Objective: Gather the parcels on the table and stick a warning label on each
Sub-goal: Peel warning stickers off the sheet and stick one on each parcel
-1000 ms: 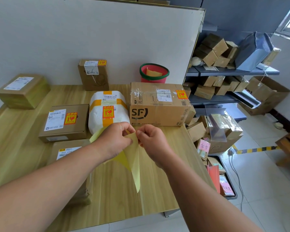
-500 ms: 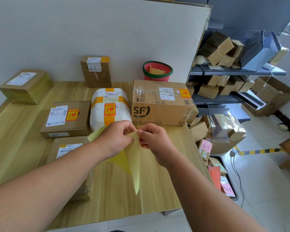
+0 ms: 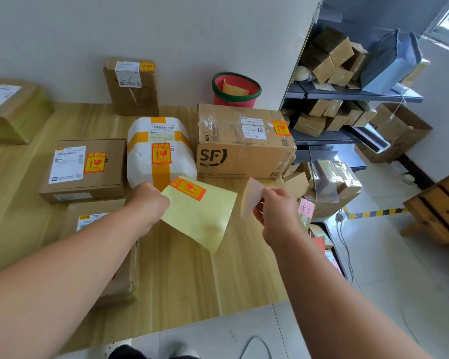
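Note:
My left hand holds a yellow backing sheet that carries one red and yellow warning label near its top corner. My right hand pinches a peeled label, its pale underside facing me. Parcels lie on the wooden table: an SF carton, a white foam parcel, a flat brown box and an upright brown box, each bearing a warning label. A parcel under my left forearm and a taped box at far left show none.
A red bucket with a green rim stands behind the SF carton. Right of the table a metal shelf and the floor hold several cardboard boxes. A wooden crate sits at the far right. A white partition backs the table.
My hands have drawn apart: the right hand pulled a label off the sheet and moved right, and the sheet in my left hand turned to show its printed face.

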`<state>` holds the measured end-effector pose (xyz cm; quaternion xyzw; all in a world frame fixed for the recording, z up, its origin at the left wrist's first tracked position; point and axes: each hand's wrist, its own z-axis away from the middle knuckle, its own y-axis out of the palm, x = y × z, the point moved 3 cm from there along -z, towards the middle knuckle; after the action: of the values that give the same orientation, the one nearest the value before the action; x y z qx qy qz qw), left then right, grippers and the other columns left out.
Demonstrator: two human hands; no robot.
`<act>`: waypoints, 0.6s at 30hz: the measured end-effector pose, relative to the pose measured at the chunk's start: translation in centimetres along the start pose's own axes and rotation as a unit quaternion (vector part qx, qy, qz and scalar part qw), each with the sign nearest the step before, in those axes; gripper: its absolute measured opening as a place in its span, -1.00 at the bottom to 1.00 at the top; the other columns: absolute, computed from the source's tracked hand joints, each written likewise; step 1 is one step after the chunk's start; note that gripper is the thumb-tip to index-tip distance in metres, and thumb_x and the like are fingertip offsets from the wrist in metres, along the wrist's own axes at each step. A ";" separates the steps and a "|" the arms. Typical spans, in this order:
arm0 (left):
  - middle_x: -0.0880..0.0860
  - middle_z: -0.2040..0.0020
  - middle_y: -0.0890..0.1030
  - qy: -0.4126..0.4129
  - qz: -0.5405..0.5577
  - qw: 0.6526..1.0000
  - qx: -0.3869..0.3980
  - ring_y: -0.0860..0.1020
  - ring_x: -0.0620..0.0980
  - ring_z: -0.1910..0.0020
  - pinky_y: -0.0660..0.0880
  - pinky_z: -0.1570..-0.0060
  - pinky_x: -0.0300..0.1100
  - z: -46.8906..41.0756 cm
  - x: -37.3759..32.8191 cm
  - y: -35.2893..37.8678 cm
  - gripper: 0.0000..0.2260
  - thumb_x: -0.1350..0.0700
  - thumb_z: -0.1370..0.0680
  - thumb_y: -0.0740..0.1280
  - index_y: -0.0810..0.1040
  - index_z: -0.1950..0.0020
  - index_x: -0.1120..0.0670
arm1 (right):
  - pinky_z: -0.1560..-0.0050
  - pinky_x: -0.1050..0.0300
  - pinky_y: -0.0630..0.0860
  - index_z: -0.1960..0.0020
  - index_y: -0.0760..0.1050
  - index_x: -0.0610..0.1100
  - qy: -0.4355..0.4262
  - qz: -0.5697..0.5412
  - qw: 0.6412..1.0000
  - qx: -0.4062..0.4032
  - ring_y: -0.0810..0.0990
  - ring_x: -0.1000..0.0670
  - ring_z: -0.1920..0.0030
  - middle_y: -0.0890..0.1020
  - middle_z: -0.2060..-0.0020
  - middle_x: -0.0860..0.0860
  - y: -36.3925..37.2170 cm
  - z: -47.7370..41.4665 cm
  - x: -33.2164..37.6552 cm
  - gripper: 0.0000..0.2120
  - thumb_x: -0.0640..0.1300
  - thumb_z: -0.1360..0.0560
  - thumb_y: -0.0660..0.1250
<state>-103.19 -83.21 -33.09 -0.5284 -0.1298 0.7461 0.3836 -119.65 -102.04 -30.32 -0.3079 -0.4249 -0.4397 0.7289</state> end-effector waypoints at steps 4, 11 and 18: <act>0.08 -0.05 0.50 0.084 -0.115 0.989 -0.031 0.50 0.13 -0.01 0.49 0.02 0.01 1.4 -1.2 -0.4 -0.58 0.01 -0.43 0.43 0.40 -0.21 0.09 | 0.20 0.09 0.59 0.10 0.48 -0.13 -0.033 0.039 0.998 0.025 0.58 -0.04 0.18 0.61 0.17 -0.09 2.1 1.3 -0.5 -0.88 -0.17 -0.57 0.20; -0.10 0.12 0.63 0.287 -0.002 0.958 0.010 0.55 -0.02 0.02 0.49 -0.05 0.00 5.5 -3.2 -1.0 -0.91 -0.01 -0.47 0.39 0.61 0.11 -0.01 | 0.30 0.10 0.50 0.22 0.48 -0.12 -0.075 0.047 0.989 0.119 0.52 0.01 0.36 0.57 0.40 -0.01 8.2 4.7 -1.4 -0.86 -0.20 -0.52 0.25; 0.02 0.21 0.66 0.209 0.141 0.968 0.010 0.63 0.04 0.14 0.56 0.01 0.07 4.9 0.1 -5.2 -0.93 0.10 -0.45 0.45 0.58 0.17 0.05 | 0.15 0.12 0.50 0.18 0.54 -0.10 -0.003 0.019 0.954 0.298 0.62 0.02 0.24 0.63 0.29 -0.01 12.7 8.6 -2.0 -0.87 -0.14 -0.53 0.30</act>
<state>-105.27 -78.58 -28.06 -0.6816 0.0363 0.6671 0.2985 -111.70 -88.83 -29.20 -0.0860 -0.5333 -0.2780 0.7943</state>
